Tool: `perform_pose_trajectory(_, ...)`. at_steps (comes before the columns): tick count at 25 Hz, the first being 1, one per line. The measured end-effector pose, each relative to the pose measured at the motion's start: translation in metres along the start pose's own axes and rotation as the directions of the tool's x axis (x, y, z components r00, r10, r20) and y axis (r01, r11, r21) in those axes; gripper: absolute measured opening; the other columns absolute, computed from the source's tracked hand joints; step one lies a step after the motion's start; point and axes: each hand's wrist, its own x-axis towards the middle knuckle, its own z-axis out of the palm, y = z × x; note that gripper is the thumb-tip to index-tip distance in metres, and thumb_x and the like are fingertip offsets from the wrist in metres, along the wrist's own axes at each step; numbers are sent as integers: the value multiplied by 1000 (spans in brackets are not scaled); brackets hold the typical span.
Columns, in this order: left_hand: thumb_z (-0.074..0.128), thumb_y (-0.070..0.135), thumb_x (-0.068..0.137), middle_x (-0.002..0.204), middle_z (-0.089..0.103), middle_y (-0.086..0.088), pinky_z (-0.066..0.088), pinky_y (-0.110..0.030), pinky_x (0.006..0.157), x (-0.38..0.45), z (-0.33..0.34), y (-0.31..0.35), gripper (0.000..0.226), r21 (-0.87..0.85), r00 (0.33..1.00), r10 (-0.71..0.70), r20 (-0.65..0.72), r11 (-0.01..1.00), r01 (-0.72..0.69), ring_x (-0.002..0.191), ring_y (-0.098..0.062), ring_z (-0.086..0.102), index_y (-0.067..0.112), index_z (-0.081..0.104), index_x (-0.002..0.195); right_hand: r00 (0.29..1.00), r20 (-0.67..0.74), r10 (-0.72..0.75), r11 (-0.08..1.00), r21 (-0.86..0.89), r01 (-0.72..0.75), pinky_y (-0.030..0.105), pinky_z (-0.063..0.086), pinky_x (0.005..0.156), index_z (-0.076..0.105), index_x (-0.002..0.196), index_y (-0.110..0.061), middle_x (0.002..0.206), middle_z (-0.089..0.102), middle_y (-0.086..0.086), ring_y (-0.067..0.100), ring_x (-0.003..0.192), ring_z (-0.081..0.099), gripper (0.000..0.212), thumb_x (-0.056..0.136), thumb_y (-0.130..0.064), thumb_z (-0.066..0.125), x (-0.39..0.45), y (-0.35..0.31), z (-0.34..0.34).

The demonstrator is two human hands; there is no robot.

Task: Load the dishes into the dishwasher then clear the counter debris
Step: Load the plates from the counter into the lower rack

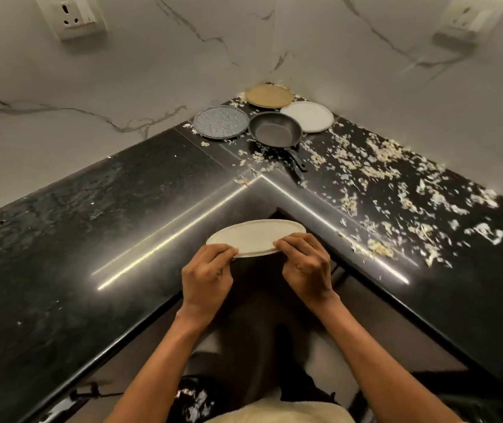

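Observation:
I hold a cream plate (254,236) level in front of the counter's inner corner. My left hand (205,274) pinches its near left rim, and my right hand (306,265) pinches its near right rim. In the far corner of the black counter (91,224) lie a speckled grey plate (221,121), a tan plate (269,96), a white plate (307,116) and a dark frying pan (275,129) with its handle pointing toward me. Pale food debris (396,184) is scattered over the right arm of the counter.
Marble walls rise behind both counter arms, with a socket (71,15) at upper left and another socket (470,18) at upper right. The left counter arm holds only a few crumbs. Dark floor and cabinet fronts lie below my arms.

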Motion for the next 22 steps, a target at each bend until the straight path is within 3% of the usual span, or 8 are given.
perform_pose_trajectory(13,80,-8,73,94,74,-1,59,-31,74,-150,-61,71,27,-152,976,59,212,988,-27,84,-16,68,10,80,92,961,69,268,956,-143,-256,39,58,78,78,94,-3,93,74,6,26,89,68,27,82,3,55,-165,-114,-108)
perform_pose_trajectory(22,77,-5,77,95,74,-1,59,-31,71,-263,-93,119,22,-131,917,25,399,991,30,85,-16,66,9,80,93,919,136,371,925,-146,-352,36,56,81,77,94,-5,94,74,5,25,92,66,23,79,9,66,-280,-166,-161)
